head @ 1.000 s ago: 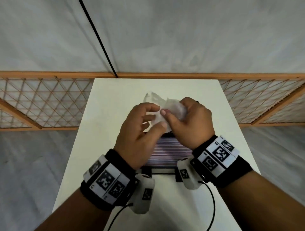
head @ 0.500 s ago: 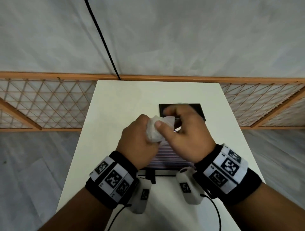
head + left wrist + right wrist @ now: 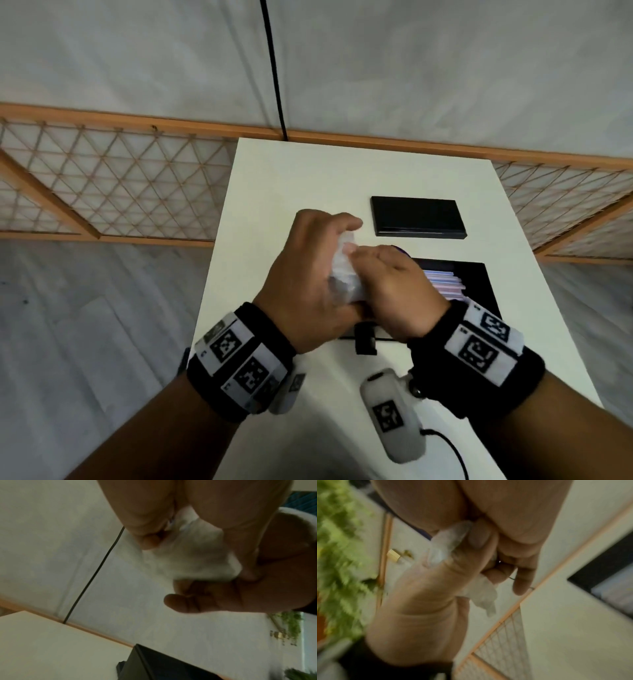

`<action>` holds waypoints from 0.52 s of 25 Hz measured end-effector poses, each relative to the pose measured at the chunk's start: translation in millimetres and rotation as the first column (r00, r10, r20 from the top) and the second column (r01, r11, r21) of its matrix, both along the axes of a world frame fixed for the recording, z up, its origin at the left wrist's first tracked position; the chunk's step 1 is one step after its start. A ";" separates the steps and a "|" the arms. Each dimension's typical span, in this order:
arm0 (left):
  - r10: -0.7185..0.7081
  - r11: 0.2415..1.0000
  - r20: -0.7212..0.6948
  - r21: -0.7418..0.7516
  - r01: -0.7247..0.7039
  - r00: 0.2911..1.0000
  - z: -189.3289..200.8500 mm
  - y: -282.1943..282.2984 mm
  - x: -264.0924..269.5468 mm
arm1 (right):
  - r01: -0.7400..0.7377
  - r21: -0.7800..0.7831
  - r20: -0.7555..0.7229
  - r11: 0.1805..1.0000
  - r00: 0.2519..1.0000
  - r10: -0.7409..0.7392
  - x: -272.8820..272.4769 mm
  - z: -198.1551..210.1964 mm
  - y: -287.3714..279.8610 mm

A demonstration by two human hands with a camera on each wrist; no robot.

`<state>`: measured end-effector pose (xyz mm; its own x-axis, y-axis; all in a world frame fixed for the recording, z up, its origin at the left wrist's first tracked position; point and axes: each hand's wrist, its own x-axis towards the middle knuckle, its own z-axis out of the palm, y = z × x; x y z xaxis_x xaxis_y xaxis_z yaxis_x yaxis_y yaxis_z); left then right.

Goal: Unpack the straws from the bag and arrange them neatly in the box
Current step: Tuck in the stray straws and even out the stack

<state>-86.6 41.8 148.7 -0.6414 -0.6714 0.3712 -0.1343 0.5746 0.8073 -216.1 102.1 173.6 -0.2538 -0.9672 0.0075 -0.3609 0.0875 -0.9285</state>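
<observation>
Both hands grasp 1 crumpled white wad (image 3: 343, 274), L hand (image 3: 308, 274) curled round it & R hand (image 3: 394, 291) pinching it, held above white table (image 3: 291, 178), near black lid (image 3: 418, 216), left of open black box (image 3: 479, 284).

Head view: high, facing down and forward over white table (image 3: 308, 178). Wrist views: very near, under left hand (image 3: 214, 503), right hand (image 3: 510, 517), facing forward along them. All share crumpled wrapper (image 3: 343, 270).
</observation>
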 end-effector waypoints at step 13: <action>0.041 0.999 0.268 -0.007 -0.040 0.963 4.7 76.5 -15.0 | -0.296 0.073 0.144 0.953 0.948 0.283 -22.1 -31.7 72.2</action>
